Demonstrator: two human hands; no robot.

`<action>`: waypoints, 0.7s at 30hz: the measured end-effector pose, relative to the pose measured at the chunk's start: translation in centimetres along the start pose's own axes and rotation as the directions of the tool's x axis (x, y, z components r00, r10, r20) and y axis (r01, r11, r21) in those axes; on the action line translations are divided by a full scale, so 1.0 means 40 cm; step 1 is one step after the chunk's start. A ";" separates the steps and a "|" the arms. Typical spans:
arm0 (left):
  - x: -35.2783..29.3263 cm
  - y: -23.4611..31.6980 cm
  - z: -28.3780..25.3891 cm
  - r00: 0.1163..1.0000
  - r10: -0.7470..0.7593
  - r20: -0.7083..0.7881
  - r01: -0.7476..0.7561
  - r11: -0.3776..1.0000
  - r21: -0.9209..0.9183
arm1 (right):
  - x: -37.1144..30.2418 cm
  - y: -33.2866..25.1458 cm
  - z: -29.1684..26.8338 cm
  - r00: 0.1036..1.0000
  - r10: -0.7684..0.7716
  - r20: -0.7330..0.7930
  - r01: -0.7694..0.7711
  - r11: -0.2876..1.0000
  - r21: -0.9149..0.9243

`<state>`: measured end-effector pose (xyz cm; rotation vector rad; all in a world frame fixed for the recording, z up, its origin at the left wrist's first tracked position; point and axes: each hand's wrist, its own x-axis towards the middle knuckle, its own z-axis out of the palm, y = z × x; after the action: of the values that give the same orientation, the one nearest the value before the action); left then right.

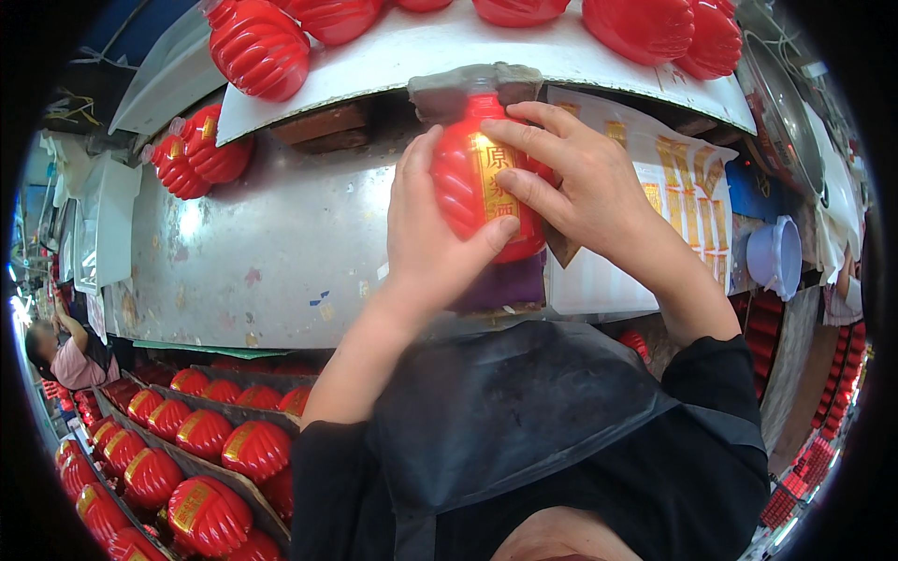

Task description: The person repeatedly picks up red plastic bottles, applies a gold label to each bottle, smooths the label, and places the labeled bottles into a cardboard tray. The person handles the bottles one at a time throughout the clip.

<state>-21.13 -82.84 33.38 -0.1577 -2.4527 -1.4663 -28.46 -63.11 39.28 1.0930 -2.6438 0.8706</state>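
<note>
A red, ribbed plastic bottle (456,192) with a gold label (496,178) lies in front of me, its neck pointing away. My left hand (426,229) cups its left side, with the thumb across the lower front. Over the bottle's right side spreads my right hand (575,173), thumb and fingers apart and touching the label's upper part and right edge. The bottle's neck meets a grey padded block (430,93), and purple cloth (505,288) shows below its base. Sheets of gold labels (687,187) lie beside my right hand.
More red bottles stand on a white board (393,79) at the back and on the metal table (234,271) at left. Trays of labelled bottles (201,435) fill the lower left. A lavender basin (774,257) is at right. Another person (75,355) is far left.
</note>
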 end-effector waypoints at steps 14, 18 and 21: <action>-0.002 -0.050 0.016 0.998 0.000 -0.065 -0.021 0.943 -0.333 | -0.026 0.035 -0.010 0.974 0.189 0.123 -0.221 0.907 0.359; -0.003 -0.046 0.004 0.999 0.009 -0.046 -0.028 0.895 -0.445 | -0.084 0.011 -0.019 0.859 0.381 0.341 -0.504 0.744 0.438; 0.010 -0.034 0.002 0.995 0.076 -0.058 -0.090 0.955 -0.281 | -0.105 0.002 0.007 0.929 0.318 0.189 -0.366 0.861 0.353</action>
<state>-21.83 -83.43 32.30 -0.2771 -2.1601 -1.7562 -25.46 -60.70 37.55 0.7651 -2.9036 1.4897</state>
